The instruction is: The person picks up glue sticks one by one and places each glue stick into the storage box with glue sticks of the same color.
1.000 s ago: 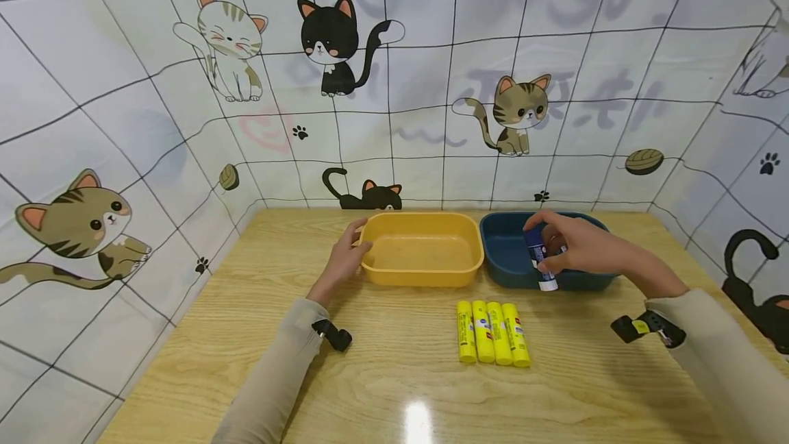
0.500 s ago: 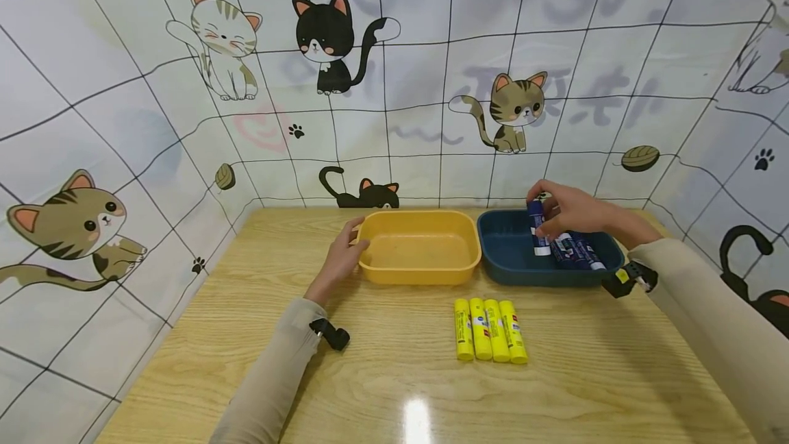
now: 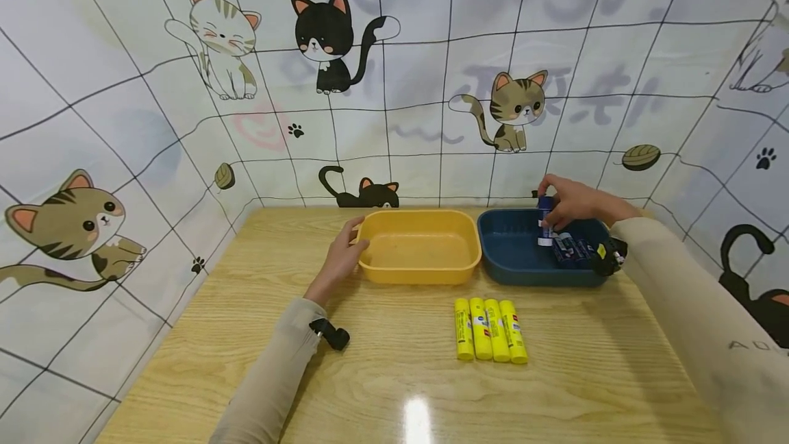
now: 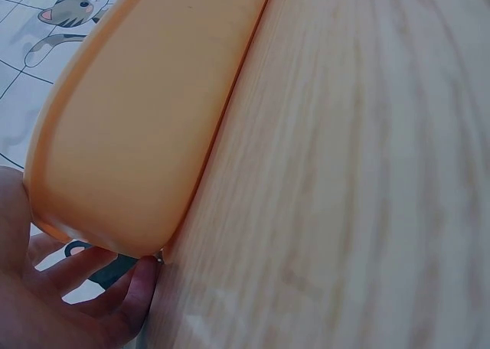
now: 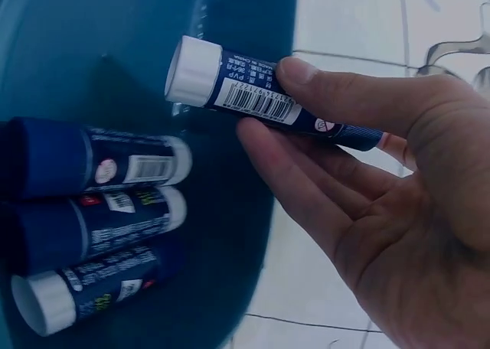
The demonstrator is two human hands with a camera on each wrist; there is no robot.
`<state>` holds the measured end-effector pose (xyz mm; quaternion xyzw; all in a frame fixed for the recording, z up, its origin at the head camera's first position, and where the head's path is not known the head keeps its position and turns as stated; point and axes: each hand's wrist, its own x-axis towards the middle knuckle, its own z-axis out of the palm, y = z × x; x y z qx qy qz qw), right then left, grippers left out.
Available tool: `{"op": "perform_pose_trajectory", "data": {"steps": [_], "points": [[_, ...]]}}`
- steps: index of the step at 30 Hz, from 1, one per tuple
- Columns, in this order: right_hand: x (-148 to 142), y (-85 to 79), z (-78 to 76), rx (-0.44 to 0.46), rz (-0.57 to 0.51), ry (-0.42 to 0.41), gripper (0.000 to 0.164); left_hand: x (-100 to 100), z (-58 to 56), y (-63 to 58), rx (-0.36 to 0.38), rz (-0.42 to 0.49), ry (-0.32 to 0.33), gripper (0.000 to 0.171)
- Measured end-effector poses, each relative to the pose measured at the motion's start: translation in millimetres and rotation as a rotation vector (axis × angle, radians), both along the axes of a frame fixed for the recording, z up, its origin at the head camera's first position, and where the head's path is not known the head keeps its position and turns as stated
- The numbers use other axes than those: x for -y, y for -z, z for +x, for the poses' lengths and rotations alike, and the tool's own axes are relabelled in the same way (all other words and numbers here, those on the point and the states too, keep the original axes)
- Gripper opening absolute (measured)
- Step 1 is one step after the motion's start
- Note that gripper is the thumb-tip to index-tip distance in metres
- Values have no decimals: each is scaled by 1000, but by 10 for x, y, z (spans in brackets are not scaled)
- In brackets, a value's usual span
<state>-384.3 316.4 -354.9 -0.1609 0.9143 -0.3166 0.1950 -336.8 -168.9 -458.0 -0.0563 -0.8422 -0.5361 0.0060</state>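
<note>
In the head view my left hand (image 3: 342,255) holds the left end of a yellow plastic bin (image 3: 419,278), thumb at the rim. The left wrist view shows its fingers against the end wall of the yellow bin (image 4: 145,119). My right hand (image 3: 573,201) pinches a dark blue glue stick (image 3: 545,221) between thumb and fingers, its white end pointing down, over a dark blue bin (image 3: 511,269). In the right wrist view this glue stick (image 5: 260,96) shows a barcode. Three more blue glue sticks (image 5: 92,230) lie side by side in the bin, apart from the held one.
Several yellow tubes (image 3: 490,331), resembling glue sticks, lie in a row on the wooden table (image 3: 370,389) in front of the bins. Both bins stand side by side near the back wall (image 3: 419,177), which has printed cats.
My right hand has moved back with the glue stick, then slightly right, and the stick is now nearly upright. The glue sticks in the blue bin have come into sight. My left hand stays put.
</note>
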Motion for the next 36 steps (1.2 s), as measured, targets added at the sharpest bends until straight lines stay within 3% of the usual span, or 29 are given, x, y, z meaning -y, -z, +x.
{"op": "perform_pose_trajectory", "data": {"steps": [7, 18, 36], "points": [[-29, 168, -70, 56, -11, 9, 58, -7, 3, 0, -1, 11, 3, 57], [-22, 201, -38, 86, 26, 6, 59, -7, -16, 14, 5, 12, 4, 56], [31, 149, 24, -8, 135, -9, 56, 11, -9, -1, 6, 10, 0, 56]]}}
